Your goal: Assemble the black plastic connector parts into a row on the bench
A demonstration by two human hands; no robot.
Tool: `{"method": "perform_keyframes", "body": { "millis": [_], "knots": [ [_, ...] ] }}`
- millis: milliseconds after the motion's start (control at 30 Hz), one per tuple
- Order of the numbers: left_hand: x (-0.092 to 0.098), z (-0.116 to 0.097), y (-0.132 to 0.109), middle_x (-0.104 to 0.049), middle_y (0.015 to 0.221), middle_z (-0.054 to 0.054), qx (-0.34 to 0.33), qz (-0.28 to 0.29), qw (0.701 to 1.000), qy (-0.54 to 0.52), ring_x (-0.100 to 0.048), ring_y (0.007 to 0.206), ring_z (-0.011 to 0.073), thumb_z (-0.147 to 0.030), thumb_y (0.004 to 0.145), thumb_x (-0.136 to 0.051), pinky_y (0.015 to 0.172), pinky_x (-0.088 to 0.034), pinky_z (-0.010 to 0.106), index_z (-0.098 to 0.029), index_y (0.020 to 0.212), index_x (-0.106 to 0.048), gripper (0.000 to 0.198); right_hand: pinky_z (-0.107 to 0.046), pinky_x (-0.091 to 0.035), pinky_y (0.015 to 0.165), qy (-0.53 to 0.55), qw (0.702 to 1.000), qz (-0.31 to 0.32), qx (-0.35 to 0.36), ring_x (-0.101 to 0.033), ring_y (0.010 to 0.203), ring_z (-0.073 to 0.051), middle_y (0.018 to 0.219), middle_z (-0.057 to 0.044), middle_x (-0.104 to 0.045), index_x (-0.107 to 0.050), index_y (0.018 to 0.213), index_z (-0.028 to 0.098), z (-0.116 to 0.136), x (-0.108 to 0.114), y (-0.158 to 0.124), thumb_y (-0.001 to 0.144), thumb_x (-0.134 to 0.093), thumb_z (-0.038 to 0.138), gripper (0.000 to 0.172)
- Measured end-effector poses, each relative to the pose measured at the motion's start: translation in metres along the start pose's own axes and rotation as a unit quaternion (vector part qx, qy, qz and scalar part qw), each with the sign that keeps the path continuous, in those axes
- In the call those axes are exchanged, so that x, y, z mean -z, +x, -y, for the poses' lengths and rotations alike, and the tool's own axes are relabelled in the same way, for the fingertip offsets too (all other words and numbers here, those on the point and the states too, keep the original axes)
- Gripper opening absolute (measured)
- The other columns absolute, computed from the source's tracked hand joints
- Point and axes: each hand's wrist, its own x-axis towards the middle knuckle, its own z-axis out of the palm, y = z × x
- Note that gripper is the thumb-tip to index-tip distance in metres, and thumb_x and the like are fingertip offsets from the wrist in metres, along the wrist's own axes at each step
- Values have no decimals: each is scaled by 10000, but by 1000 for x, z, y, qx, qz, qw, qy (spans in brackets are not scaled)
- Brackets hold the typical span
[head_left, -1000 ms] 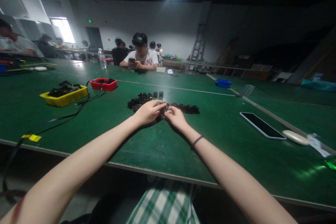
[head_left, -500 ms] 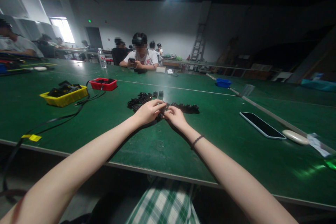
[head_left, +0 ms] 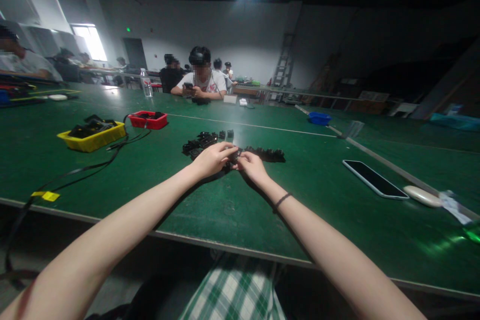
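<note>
My left hand (head_left: 215,159) is closed around a small black part (head_left: 234,154), its fingers curled over the top. From the other side my right hand (head_left: 252,165) pinches at the same part, fingertips almost touching those of the left. The fingers hide most of the part, so its exact kind cannot be made out. Beyond my left hand lies a loose pile of small black parts (head_left: 198,143), with two more black pieces (head_left: 226,134) standing just apart from it. A row of similar black parts (head_left: 268,154) extends to the right, behind my right hand.
At left stand a yellow bin (head_left: 92,143) and a red bin (head_left: 150,122) holding black parts, with a black cable (head_left: 108,157) beside them. A phone (head_left: 375,180) and a pale rounded object (head_left: 423,196) lie right. Farther off are a blue bin (head_left: 319,119), a bottle (head_left: 146,84) and a seated person (head_left: 204,82).
My right fingertips have shifted very slightly against the small black part. Otherwise both hands keep their place, and the pile and row look the same.
</note>
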Motion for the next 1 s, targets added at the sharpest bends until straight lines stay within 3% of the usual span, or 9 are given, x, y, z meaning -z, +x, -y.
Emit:
{"method": "perform_keyframes", "body": {
  "millis": [500,1000],
  "knots": [
    [0,1,0,-606,1162,156,-7,7,1000,5,-625,1038,234,15,763,-550,854,-558,385,-144,1222,-553,485,-250,-533,596,7,1000,11,-2,-660,540,-150,549,-3,-644,-590,704,150,-4,3,3,759,-566,122,66],
    [0,0,-1,-569,1212,118,63,12,997,-42,-602,1104,227,-32,789,-533,930,-530,382,-181,1209,-541,446,-245,-526,591,6,999,17,46,-685,619,-163,638,-5,-659,-591,753,163,-11,2,4,771,-611,200,46]
  ]
}}
